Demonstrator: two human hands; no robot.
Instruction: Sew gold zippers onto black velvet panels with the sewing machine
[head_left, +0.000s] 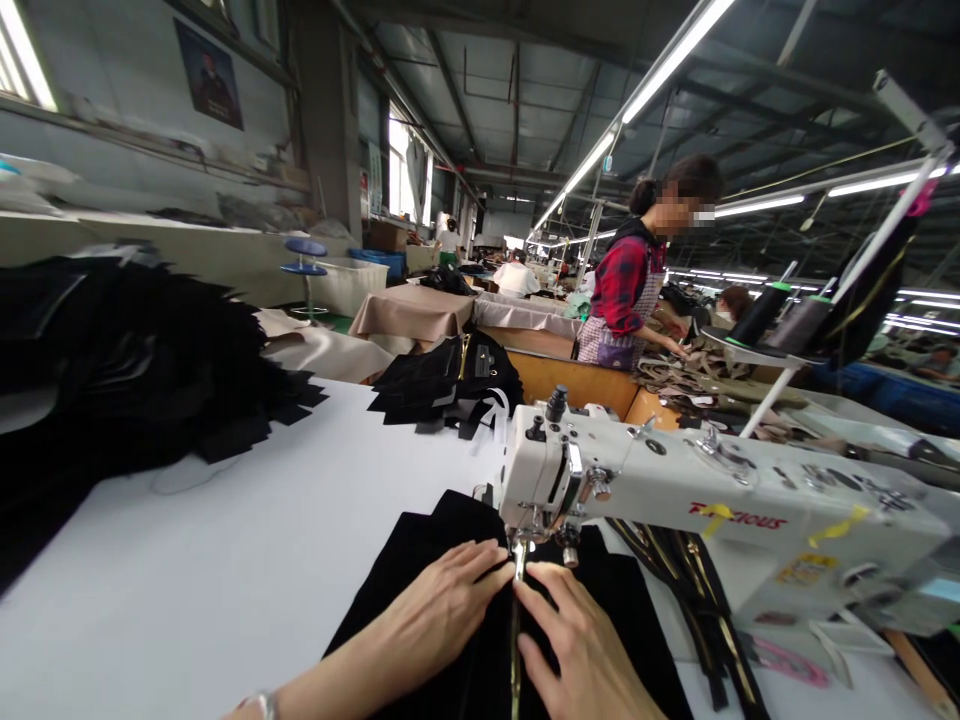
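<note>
A piece of black fabric point(420, 560) lies on the white table point(225, 560) under the needle of a white sewing machine point(675, 500). A gold zipper strip point(515, 640) runs down the fabric's middle. My left hand point(442, 610) lies flat on the fabric just left of the presser foot point(519, 548), fingers stretched out. My right hand point(577, 650) rests flat on the fabric right of the zipper, fingertips close to the foot. Neither hand grips anything.
A big heap of black cut pieces point(127, 370) fills the table's left side. A smaller black stack point(450, 385) sits at the far edge. Zipper strips point(690, 580) lie behind the machine. Thread cones point(780, 320) stand on a rack. A person in a red plaid shirt point(626, 290) works beyond.
</note>
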